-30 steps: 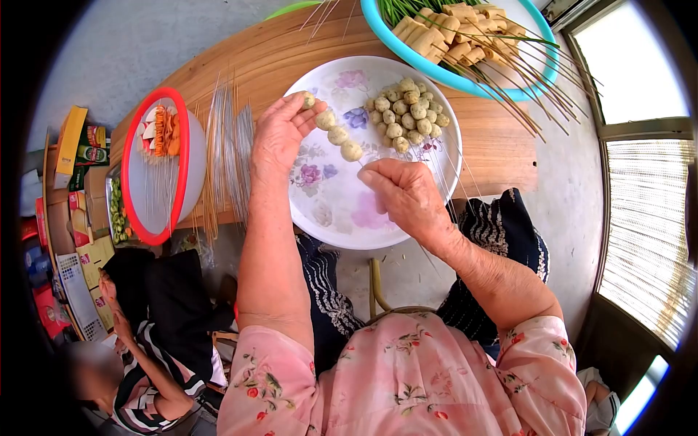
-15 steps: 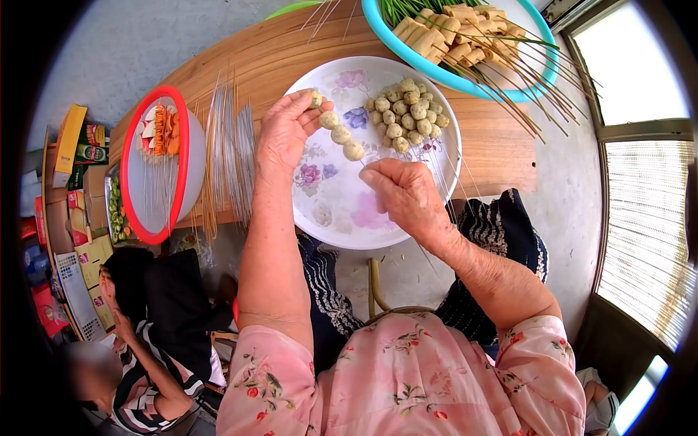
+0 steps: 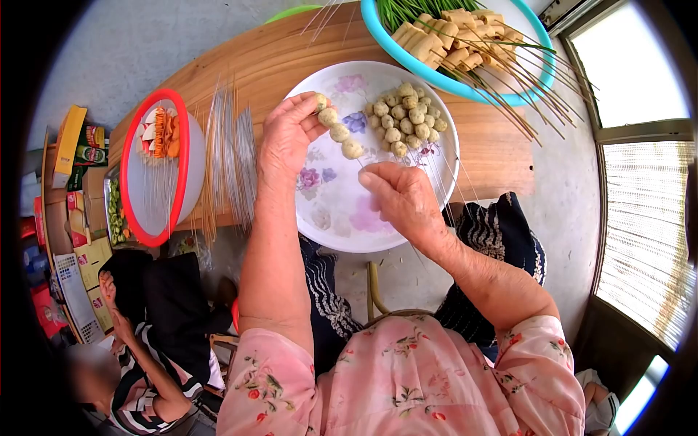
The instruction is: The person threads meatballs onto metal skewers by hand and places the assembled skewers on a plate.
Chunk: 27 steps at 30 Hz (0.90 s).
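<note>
Over the left part of the white floral tray (image 3: 342, 232), my left hand (image 3: 289, 134) pinches a speckled ball (image 3: 320, 102) between thumb and fingers. That ball touches the top of a row of three balls (image 3: 339, 132) on a thin skewer. My right hand (image 3: 404, 198) is closed on the skewer's lower part, just below the lowest ball. Several skewered balls (image 3: 407, 116) lie heaped on the tray's right side, their sticks pointing down toward its rim.
A turquoise-rimmed basin (image 3: 392, 49) holds rolled tofu skewers (image 3: 454, 36) and greens. Left are a red-rimmed basket (image 3: 182, 178) with skewered food and loose skewers (image 3: 231, 156). Another person (image 3: 156, 363) sits at lower left.
My left hand has brought the pinched ball down against the top ball of the row, closing the gap. My right hand has hardly moved. The view has shifted slightly.
</note>
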Available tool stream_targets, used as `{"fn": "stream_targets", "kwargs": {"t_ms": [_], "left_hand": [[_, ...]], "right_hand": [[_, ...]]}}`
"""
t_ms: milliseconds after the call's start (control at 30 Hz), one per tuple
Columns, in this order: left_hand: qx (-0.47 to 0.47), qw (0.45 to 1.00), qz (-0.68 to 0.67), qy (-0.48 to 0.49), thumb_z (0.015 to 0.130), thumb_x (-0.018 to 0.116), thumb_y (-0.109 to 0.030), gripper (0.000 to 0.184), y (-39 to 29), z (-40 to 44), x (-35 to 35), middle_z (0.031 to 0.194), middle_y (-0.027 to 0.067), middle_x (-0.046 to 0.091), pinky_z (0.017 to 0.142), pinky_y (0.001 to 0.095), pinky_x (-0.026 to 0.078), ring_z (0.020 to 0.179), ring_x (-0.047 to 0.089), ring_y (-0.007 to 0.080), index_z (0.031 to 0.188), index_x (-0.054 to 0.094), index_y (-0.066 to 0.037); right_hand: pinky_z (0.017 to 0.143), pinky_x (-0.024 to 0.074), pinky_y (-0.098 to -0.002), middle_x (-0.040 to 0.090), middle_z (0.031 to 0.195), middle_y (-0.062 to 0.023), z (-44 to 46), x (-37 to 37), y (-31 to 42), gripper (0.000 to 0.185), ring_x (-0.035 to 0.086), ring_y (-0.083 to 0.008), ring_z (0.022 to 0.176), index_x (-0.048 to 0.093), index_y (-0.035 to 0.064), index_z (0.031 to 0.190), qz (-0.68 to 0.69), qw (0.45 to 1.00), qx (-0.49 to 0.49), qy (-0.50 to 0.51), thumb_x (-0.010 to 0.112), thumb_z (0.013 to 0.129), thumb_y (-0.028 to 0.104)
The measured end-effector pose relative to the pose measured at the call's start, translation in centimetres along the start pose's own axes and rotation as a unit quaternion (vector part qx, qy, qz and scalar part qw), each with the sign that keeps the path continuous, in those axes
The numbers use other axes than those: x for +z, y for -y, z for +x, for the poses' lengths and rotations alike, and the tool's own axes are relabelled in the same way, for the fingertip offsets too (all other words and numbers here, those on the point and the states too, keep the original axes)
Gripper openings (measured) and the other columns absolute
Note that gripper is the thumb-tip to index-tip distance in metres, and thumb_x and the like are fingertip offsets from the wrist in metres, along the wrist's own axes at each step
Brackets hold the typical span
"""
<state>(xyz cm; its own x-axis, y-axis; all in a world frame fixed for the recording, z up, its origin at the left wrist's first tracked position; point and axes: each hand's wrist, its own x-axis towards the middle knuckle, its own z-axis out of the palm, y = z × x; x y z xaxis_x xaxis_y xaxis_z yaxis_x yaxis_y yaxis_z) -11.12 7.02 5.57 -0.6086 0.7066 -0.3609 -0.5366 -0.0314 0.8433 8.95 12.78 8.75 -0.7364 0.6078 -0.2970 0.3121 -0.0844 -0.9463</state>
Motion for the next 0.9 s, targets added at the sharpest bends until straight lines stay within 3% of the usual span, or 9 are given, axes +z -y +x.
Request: {"fn": "stream_targets", "kwargs": {"t_ms": [100, 300, 400, 600, 800, 900], "left_hand": [[0.009, 1.000, -0.009, 0.002, 0.087, 0.060, -0.015, 0.023, 0.3, 0.3, -0.5, 0.095, 0.0138, 0.064, 0.079, 0.0333, 0.051, 0.090, 0.063, 0.0230, 0.101, 0.056, 0.003], [-0.005, 1.000, -0.015, 0.012, 0.087, 0.059, -0.015, 0.023, 0.4, 0.2, -0.3, 0.095, 0.0143, 0.064, 0.079, 0.0335, 0.051, 0.090, 0.063, 0.0229, 0.101, 0.057, 0.003], [-0.009, 1.000, -0.013, 0.013, 0.087, 0.059, -0.015, 0.022, 0.6, 0.2, 0.0, 0.096, 0.0148, 0.064, 0.078, 0.0337, 0.052, 0.089, 0.064, 0.0229, 0.101, 0.057, 0.002], [-0.034, 0.999, 0.003, 0.020, 0.087, 0.059, -0.015, 0.024, 1.7, 0.0, 1.2, 0.096, 0.0155, 0.064, 0.078, 0.0344, 0.053, 0.089, 0.064, 0.0227, 0.104, 0.055, 0.001], [-0.017, 0.999, 0.004, -0.038, 0.086, 0.062, -0.022, 0.038, 1.7, -0.3, 2.2, 0.103, 0.0172, 0.062, 0.080, 0.0348, 0.052, 0.090, 0.063, 0.0237, 0.113, 0.051, 0.003], [-0.025, 0.999, 0.042, -0.025, 0.086, 0.062, -0.022, 0.041, 1.2, -0.4, 2.0, 0.109, 0.0186, 0.058, 0.081, 0.0361, 0.052, 0.094, 0.062, 0.0260, 0.116, 0.048, 0.002]], "right_hand": [[0.046, 0.0431, -0.0287, 0.055, 0.053, -0.0078, -0.5, 0.1, -0.2, 0.018, 0.053, -0.0124, 0.046, 0.064, -0.0045, 0.086, 0.008, 1.000, 0.016, 0.013, 0.058, 0.086, 0.012], [0.047, 0.0421, -0.0304, 0.054, 0.054, -0.0090, -0.5, 0.3, -1.6, 0.015, 0.049, -0.0140, 0.046, 0.063, -0.0026, 0.083, 0.029, 0.999, -0.041, -0.019, 0.057, 0.086, 0.011], [0.053, 0.0417, -0.0225, 0.054, 0.063, 0.0006, -0.6, -0.2, -1.2, 0.021, 0.048, -0.0064, 0.057, 0.063, -0.0028, 0.093, 0.017, 1.000, 0.011, 0.018, 0.054, 0.089, 0.015], [0.052, 0.0417, -0.0229, 0.054, 0.063, -0.0008, -0.3, -0.5, -0.5, 0.020, 0.048, -0.0069, 0.055, 0.064, -0.0027, 0.091, 0.009, 0.999, 0.051, -0.008, 0.056, 0.087, 0.016], [0.051, 0.0411, -0.0227, 0.054, 0.060, -0.0013, 0.7, -1.6, -2.6, 0.019, 0.048, -0.0065, 0.053, 0.065, -0.0014, 0.091, -0.036, 0.997, -0.003, -0.072, 0.056, 0.087, 0.015], [0.052, 0.0448, -0.0351, 0.056, 0.057, -0.0165, 1.1, -2.4, -3.8, 0.013, 0.054, -0.0260, 0.050, 0.064, -0.0018, 0.082, -0.062, 0.990, -0.016, -0.124, 0.060, 0.082, 0.010]]}}
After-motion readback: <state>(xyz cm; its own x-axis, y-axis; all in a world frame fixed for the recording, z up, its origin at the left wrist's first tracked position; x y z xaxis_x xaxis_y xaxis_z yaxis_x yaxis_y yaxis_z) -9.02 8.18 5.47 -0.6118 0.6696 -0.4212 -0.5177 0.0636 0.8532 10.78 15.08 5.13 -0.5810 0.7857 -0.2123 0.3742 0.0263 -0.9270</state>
